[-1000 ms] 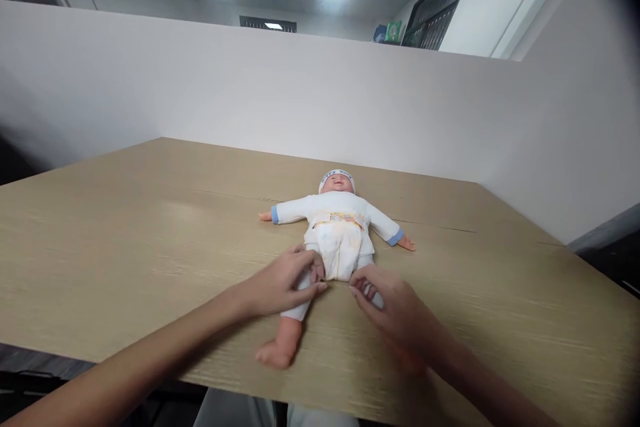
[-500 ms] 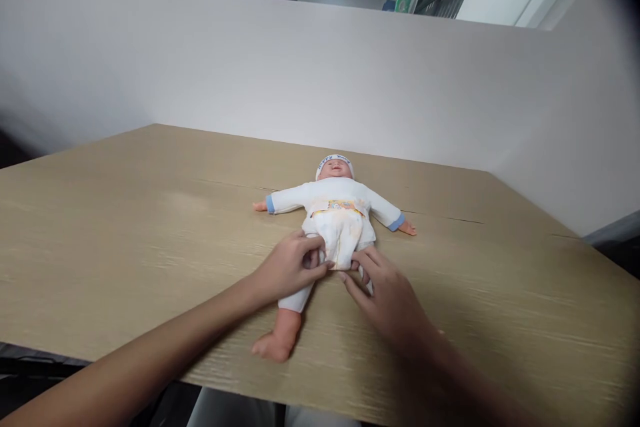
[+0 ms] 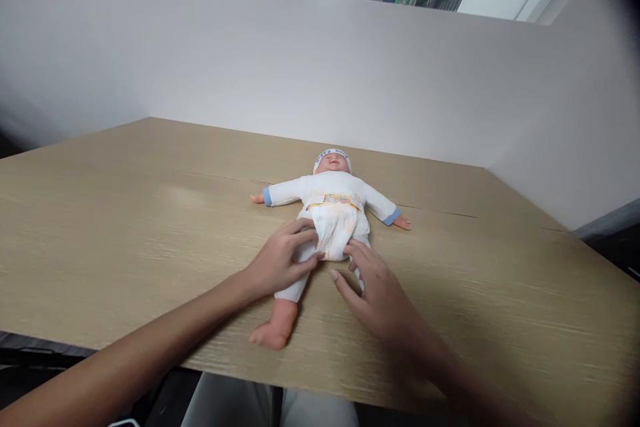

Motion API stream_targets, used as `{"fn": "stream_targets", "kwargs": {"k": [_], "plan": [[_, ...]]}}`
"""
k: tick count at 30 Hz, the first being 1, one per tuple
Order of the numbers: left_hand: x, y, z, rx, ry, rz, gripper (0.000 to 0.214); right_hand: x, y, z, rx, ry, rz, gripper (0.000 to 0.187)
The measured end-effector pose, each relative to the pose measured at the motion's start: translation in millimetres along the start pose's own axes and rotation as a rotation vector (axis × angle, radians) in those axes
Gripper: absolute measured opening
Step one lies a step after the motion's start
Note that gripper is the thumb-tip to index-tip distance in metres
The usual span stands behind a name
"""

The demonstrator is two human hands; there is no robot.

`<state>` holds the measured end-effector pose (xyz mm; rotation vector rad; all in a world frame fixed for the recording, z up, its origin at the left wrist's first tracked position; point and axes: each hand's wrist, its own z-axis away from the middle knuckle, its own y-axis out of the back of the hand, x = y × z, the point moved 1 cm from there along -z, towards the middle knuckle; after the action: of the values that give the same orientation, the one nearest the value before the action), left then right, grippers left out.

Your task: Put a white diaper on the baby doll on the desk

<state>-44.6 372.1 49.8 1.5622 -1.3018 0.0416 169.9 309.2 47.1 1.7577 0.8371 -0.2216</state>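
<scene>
A baby doll (image 3: 335, 180) lies on its back on the table, arms spread, in a white long-sleeved suit with blue cuffs and a printed headband. A white diaper (image 3: 334, 230) with a coloured waist strip covers its hips. My left hand (image 3: 285, 257) is at the diaper's left leg edge, thumb and fingers apart and touching it. On the other leg edge rest the fingertips of my right hand (image 3: 377, 283), its thumb held away from them. That hand hides most of the doll's right-side leg; the left-side foot (image 3: 277, 330) is bare.
The doll lies on a wood-coloured table (image 3: 150, 213), whose near edge runs just in front of my legs (image 3: 235, 400). A pale partition wall (image 3: 300, 67) rises behind the table and along its right side.
My right thumb has moved away from the diaper's lower edge, and my left fingers have loosened. The view has tilted slightly down.
</scene>
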Motion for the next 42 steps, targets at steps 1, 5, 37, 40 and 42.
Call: {"fn": "stream_targets", "kwargs": {"k": [1, 5, 37, 40, 42], "plan": [[0.5, 0.2, -0.9, -0.014, 0.001, 0.002, 0.009, -0.2, -0.1, -0.5, 0.003, -0.003, -0.001, 0.015], [1.0, -0.4, -3.6, -0.041, 0.029, 0.028, 0.018, 0.1, 0.0, -3.9, 0.006, -0.028, -0.023, 0.010], [3.0, 10.1, -4.9, -0.139, 0.499, 0.703, 0.046, 18.5, 8.8, -5.4, 0.122, -0.361, -0.221, 0.033], [4.8, 12.5, -5.5, -0.148, 0.519, 0.771, 0.043, 22.9, 9.7, -6.0, 0.071, -0.394, -0.264, 0.035], [4.2, 12.9, -6.0, -0.160, 0.534, 0.789, 0.044, 24.8, 10.5, -7.2, 0.061, -0.409, -0.262, 0.038]]}}
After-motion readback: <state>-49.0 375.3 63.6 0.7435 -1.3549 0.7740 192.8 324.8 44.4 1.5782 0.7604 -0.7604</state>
